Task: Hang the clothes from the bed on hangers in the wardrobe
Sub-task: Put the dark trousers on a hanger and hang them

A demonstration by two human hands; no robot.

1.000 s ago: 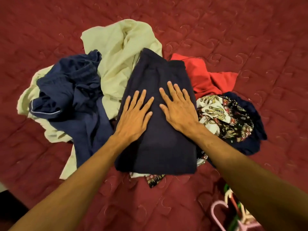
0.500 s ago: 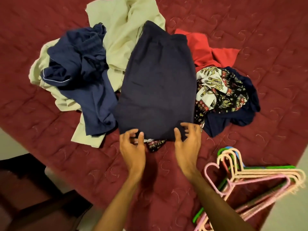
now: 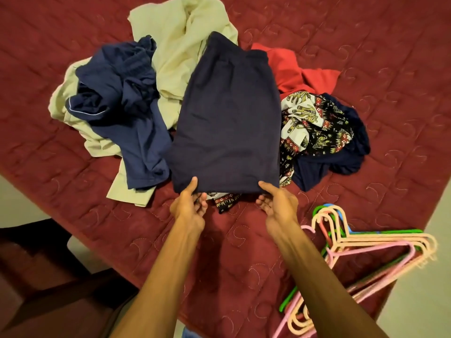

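A flat dark navy garment (image 3: 229, 118) lies on top of a pile of clothes on the red quilted bed (image 3: 366, 45). My left hand (image 3: 189, 206) pinches its near left corner, thumb on top and fingers underneath. At the near right corner, my right hand (image 3: 277, 203) holds the hem the same way. Around it lie a cream garment (image 3: 180, 45), a blue garment (image 3: 127, 98), a red garment (image 3: 290, 69) and a patterned garment (image 3: 314, 123). A stack of plastic hangers (image 3: 361, 250) in pink, peach, green and blue rests on the bed's near right corner.
Dark wooden furniture (image 3: 48, 276) stands at the lower left beside the bed. Pale floor (image 3: 427, 276) shows at the right past the bed corner, and also at the left edge.
Both hands slid from pressing flat on the middle of the navy garment down to its near hem and took hold of its two corners. The view pulled back, showing the hangers.
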